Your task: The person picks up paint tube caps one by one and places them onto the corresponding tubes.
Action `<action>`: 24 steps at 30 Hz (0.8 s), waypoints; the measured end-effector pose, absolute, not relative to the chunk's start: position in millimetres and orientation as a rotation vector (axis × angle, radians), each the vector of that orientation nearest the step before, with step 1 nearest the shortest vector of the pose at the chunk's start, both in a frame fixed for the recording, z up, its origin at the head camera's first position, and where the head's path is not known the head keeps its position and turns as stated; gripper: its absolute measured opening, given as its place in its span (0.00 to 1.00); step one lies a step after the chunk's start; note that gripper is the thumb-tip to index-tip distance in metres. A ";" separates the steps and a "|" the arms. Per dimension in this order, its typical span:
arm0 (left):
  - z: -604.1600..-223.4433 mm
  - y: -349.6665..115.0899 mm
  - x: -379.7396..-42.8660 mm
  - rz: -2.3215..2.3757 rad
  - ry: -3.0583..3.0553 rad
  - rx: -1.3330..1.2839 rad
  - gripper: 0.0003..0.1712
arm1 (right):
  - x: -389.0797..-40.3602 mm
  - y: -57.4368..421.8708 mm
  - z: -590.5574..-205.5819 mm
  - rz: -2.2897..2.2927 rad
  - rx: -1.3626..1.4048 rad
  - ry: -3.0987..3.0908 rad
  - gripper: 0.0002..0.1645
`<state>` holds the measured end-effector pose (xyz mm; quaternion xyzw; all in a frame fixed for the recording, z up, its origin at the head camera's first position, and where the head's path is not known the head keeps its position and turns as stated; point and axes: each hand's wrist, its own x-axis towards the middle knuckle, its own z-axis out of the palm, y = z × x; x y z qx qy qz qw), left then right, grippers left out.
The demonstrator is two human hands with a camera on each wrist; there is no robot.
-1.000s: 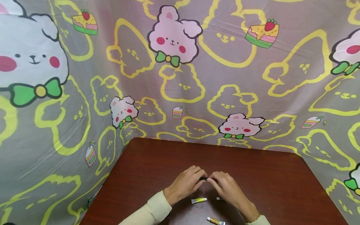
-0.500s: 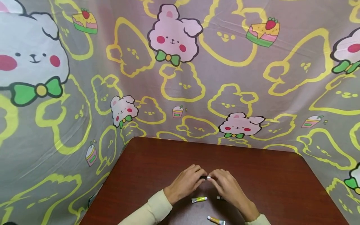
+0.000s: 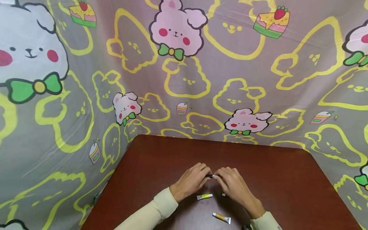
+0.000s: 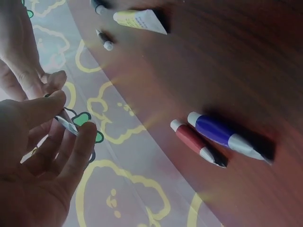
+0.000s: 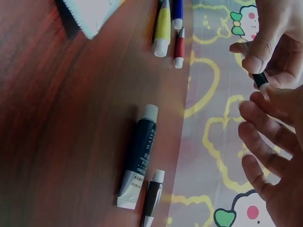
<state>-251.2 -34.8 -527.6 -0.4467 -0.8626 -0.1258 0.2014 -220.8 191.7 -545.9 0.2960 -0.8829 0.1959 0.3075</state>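
Observation:
A small black paint tube (image 3: 210,176) is held between the two hands above the table. My left hand (image 3: 191,179) grips its body; the silver crimped tail of the paint tube (image 4: 67,124) shows between thumb and fingers in the left wrist view. My right hand (image 3: 234,182) pinches the white cap (image 5: 264,89) with thumb and forefinger, its other fingers spread apart in the right wrist view. A yellow paint tube (image 3: 204,196) lies below the hands, and an ochre one (image 3: 221,218) is nearer the front. The right wrist hides most of another tube, leaving its white cap (image 3: 224,195) visible.
Other capped tubes lie on the brown table (image 3: 161,153): a red tube (image 4: 189,142), a blue tube (image 4: 215,131), a dark blue tube (image 5: 142,146) and a black tube (image 5: 152,198). A patterned cloth (image 3: 189,80) hangs behind the table.
The right fingers drew back, exposing the white cap, and now cover part of it again. The head view has tilted down slightly. The left hand keeps its grip.

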 end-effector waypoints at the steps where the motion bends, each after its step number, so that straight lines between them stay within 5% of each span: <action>1: -526.6 -34.8 -253.2 -0.363 -2.408 -1.234 0.06 | -221.9 192.5 -545.0 0.533 0.754 -2.347 0.06; 24: -558.8 -24.5 -258.8 -0.144 -2.532 -1.119 0.09 | -217.2 224.9 -559.9 0.586 0.572 -2.346 0.10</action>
